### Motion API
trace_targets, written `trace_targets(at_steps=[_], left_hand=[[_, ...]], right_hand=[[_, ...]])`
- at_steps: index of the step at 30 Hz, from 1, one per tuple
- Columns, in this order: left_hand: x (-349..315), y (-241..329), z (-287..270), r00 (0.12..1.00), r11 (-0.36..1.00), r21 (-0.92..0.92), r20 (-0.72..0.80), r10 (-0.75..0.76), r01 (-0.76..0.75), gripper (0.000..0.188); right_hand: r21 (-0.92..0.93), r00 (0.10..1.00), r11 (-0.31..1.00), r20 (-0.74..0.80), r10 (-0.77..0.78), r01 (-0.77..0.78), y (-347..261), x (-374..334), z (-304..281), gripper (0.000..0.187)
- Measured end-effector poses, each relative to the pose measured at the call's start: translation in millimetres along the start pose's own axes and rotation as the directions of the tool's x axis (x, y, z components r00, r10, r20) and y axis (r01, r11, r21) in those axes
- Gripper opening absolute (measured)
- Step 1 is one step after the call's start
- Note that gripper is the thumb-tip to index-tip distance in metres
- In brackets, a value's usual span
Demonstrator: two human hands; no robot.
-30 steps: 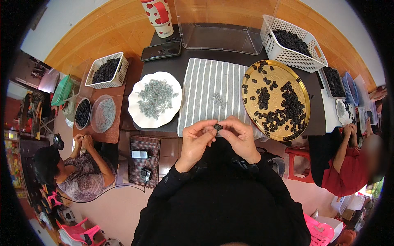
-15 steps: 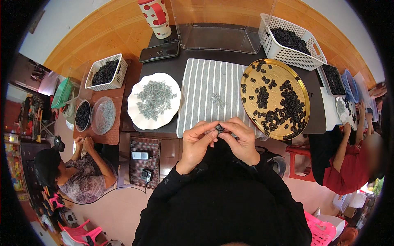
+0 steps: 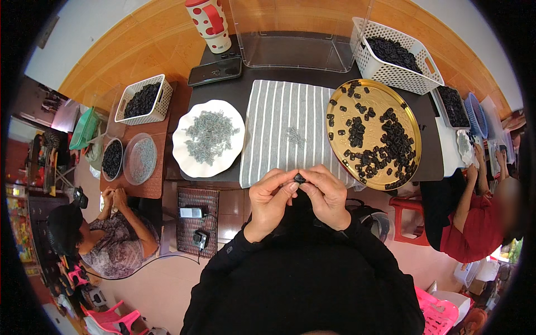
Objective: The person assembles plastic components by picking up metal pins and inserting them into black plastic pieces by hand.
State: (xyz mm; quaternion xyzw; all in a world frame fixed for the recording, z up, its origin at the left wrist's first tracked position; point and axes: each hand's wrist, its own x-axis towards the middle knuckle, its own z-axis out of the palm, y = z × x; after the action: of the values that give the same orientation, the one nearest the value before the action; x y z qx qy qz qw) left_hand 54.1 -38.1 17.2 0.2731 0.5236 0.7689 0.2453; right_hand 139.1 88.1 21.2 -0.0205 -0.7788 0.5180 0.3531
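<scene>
Between my two hands, just off the near edge of the striped grey cloth (image 3: 268, 128), is a small black plastic part (image 3: 300, 178). My left hand (image 3: 269, 199) pinches it from one side with thumb and forefinger. My right hand (image 3: 325, 196) grips its other side the same way. A little pile of thin silvery metal pieces (image 3: 295, 137) lies on the cloth ahead of my fingers. To the left, a white scalloped plate (image 3: 181, 137) holds a heap of similar metal pieces. On the right, a round gold tray (image 3: 347, 100) carries many loose black parts.
A white basket (image 3: 391, 70) of black parts stands at the back right. A clear plastic box (image 3: 298, 53), a dark phone (image 3: 215, 72) and a polka-dot tumbler (image 3: 210, 28) line the back. One person (image 3: 106, 234) works at the left, another (image 3: 474, 223) at the right.
The black part has turned slightly between my fingertips, and my hands have dipped a little. At the right, the other person's hands have shifted.
</scene>
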Motion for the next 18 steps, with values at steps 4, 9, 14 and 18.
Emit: trace_targets(at_steps=[4, 9, 14, 18], left_hand=[[0.2, 2.2, 0.6, 1.000, 1.000, 0.003, -0.010, 0.000, 0.000, 0.026], [0.3, 2.9, 0.1, 0.999, 0.999, 0.010, -0.007, -0.040, 0.040, 0.025], [-2.3, 3.6, 3.6, 1.000, 1.000, 0.026, -0.014, -0.006, 0.006, 0.024], [-4.1, 5.3, 8.9, 0.998, 0.998, 0.036, -0.028, 0.054, -0.053, 0.023]], right_hand=[[0.000, 1.000, 1.000, -0.025, -0.018, 0.018, -1.9, -0.4, 2.1, 0.029], [0.001, 0.998, 1.000, -0.055, 0.009, -0.009, -4.3, -3.5, 4.0, 0.028], [-0.041, 0.997, 0.999, -0.083, -0.004, 0.001, -4.7, -7.3, 5.3, 0.027], [-0.062, 0.994, 0.998, -0.103, -0.029, 0.023, -8.0, -5.6, 7.4, 0.027]])
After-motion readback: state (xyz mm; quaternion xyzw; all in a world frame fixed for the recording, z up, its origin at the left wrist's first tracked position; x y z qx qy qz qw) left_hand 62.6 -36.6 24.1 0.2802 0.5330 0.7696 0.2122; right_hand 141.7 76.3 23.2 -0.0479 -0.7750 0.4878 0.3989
